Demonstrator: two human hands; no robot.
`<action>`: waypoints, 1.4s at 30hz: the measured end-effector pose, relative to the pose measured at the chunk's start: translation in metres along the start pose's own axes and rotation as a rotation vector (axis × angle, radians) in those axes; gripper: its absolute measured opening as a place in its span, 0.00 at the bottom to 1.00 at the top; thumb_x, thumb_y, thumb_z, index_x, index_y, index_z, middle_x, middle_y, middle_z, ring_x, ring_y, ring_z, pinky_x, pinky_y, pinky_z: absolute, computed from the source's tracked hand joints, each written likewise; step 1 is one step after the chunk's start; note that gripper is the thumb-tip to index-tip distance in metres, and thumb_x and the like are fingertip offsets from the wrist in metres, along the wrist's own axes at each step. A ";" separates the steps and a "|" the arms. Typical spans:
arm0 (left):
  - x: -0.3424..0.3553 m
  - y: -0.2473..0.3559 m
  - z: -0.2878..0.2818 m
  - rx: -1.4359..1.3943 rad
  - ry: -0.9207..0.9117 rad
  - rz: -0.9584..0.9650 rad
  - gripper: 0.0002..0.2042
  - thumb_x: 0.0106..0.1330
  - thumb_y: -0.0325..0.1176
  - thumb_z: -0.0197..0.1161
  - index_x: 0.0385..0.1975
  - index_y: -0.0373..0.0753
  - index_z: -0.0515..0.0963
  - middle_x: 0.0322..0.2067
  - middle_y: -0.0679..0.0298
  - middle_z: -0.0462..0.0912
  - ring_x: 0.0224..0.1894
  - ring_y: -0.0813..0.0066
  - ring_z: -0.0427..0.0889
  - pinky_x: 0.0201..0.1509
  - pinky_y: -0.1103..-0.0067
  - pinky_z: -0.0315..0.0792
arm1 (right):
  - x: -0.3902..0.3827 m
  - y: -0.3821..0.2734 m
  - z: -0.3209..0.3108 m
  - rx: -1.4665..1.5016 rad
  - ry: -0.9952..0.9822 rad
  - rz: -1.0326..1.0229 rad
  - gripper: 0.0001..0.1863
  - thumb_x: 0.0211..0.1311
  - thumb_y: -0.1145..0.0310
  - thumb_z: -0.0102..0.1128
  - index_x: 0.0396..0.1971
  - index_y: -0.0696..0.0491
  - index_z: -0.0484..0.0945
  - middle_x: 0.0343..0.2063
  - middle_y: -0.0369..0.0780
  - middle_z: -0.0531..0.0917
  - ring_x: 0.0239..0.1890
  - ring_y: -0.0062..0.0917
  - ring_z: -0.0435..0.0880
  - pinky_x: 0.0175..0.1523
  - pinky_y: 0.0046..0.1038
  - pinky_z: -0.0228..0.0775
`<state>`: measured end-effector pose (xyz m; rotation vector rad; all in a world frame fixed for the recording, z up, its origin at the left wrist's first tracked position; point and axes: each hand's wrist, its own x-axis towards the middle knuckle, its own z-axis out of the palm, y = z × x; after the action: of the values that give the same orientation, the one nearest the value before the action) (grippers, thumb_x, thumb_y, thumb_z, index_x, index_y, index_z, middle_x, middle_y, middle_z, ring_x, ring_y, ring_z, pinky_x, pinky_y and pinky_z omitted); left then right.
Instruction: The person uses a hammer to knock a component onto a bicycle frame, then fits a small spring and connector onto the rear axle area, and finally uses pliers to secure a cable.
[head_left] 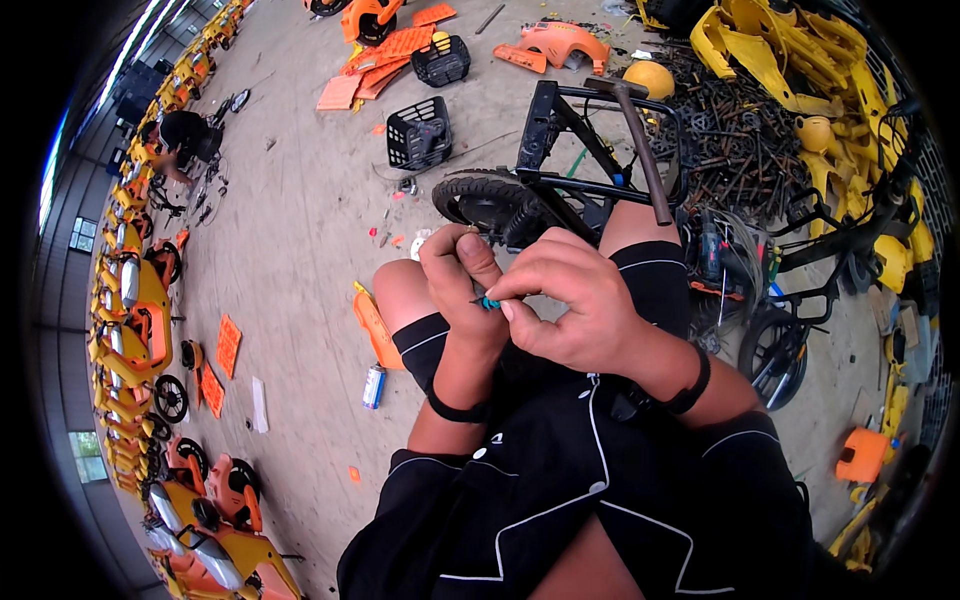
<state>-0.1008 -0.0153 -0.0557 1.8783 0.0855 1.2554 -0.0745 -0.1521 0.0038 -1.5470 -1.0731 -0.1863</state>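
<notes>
In the head view my left hand [455,285] and my right hand [575,305] meet above my lap, both with curled fingers round a small teal piece [489,302] with a thin dark tip; its exact kind is too small to make out. My right hand's thumb and forefinger pinch it, and my left hand's fingers partly hide it. Just beyond my hands stands a black scooter frame [540,135] with a tyred wheel [462,200], between my knees. A dark T-shaped metal bar [650,160] lies across that frame.
Scooters [140,330] line the left wall, near a crouching person [183,135]. Two black baskets [418,135] and orange panels [375,65] lie ahead. A heap of dark metal parts [730,130] and yellow body panels [820,60] are at right, an aerosol can [374,387] beside me at left.
</notes>
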 end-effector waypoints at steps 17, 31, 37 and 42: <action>-0.002 0.029 0.002 -0.691 -0.291 -0.666 0.11 0.80 0.40 0.47 0.38 0.39 0.66 0.21 0.70 0.67 0.18 0.86 0.65 0.20 0.83 0.63 | -0.003 -0.005 0.016 0.141 0.117 0.318 0.05 0.55 0.78 0.66 0.31 0.57 0.80 0.26 0.35 0.77 0.24 0.16 0.72 0.29 0.20 0.64; -0.014 0.016 0.006 -0.741 -0.280 -0.815 0.09 0.79 0.36 0.49 0.39 0.37 0.71 0.21 0.73 0.72 0.23 0.88 0.69 0.27 0.87 0.64 | 0.005 -0.003 0.014 0.245 0.083 0.524 0.06 0.60 0.75 0.63 0.35 0.59 0.82 0.24 0.32 0.79 0.27 0.10 0.69 0.31 0.18 0.62; -0.009 0.024 0.004 -0.791 -0.260 -0.851 0.08 0.79 0.34 0.49 0.40 0.36 0.71 0.22 0.71 0.73 0.24 0.87 0.70 0.29 0.86 0.65 | 0.006 -0.001 0.012 0.281 0.054 0.605 0.06 0.59 0.75 0.62 0.36 0.59 0.82 0.25 0.31 0.79 0.26 0.09 0.69 0.31 0.17 0.62; -0.008 0.028 0.004 -0.771 -0.267 -0.831 0.07 0.78 0.33 0.49 0.40 0.37 0.71 0.24 0.70 0.74 0.26 0.85 0.72 0.31 0.86 0.67 | 0.006 0.002 0.010 0.304 0.022 0.658 0.06 0.59 0.75 0.62 0.36 0.59 0.83 0.25 0.30 0.79 0.26 0.09 0.68 0.31 0.17 0.61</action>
<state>-0.1119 -0.0392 -0.0434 1.1074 0.1843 0.3604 -0.0745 -0.1406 0.0032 -1.5298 -0.4997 0.3926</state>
